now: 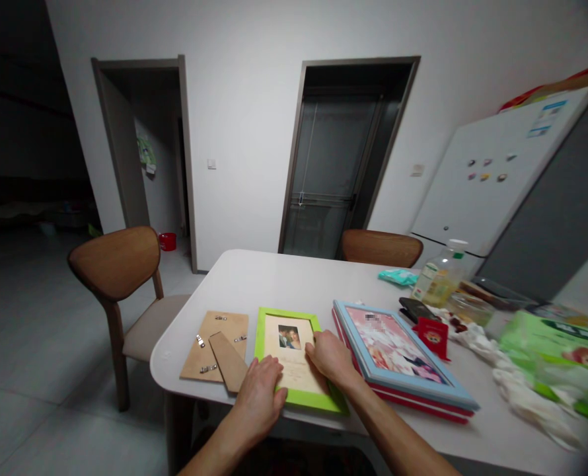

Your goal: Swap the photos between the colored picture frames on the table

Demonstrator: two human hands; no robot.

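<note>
A lime-green photo frame [260, 330] lies face up at the table's near edge, with a cream sheet and a small photo inside it. My left hand [261, 391] rests on its lower left side, the fingers stretched out and lying flat. My right hand [330, 357] is closed at the frame's right border, fingers bent over it; the fingertips are partly hidden. Left of the frame lies a wooden backing board [205, 344] with metal clips and a slanting stand leg [228, 362], which reaches close to my left hand.
Framed pictures lie stacked at right, a light-blue frame [460, 395] on top. Beyond are a red packet [431, 337], a bottle [437, 277], a dark phone-like object [415, 309], a teal packet [397, 277] and a green tissue pack [546, 344]. Chairs [118, 264] flank the table [274, 277].
</note>
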